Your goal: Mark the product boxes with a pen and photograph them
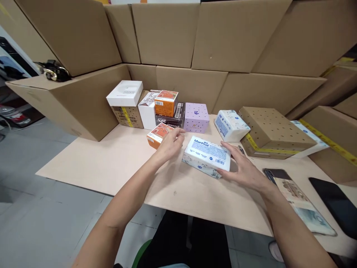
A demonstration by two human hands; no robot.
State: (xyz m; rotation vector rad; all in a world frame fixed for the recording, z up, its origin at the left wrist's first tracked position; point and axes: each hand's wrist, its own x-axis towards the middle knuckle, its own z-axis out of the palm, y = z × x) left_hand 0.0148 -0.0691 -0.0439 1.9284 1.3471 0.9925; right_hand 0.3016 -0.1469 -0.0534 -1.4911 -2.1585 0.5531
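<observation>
A white and blue pack of tissues (206, 150) marked "Manhua" lies flat on the table, its barcode towards me. My right hand (237, 163) grips its right end, thumb at the near corner and fingers at the far one. My left hand (171, 143) is just off the pack's left end, fingers loosely bent, apart from the pack and holding nothing I can see. Behind that hand, and partly hidden by it, sits a small orange box (155, 141); whether they touch I cannot tell.
At the back stand a white box (125, 93) on a brown carton (128, 117), another orange box (166, 103) on a dark box (170, 121), and a lilac box (196, 117). Rightward are a second tissue pack (231, 124), a dotted carton (275, 128), and phones (334, 203). Cardboard walls (167, 37) enclose the back.
</observation>
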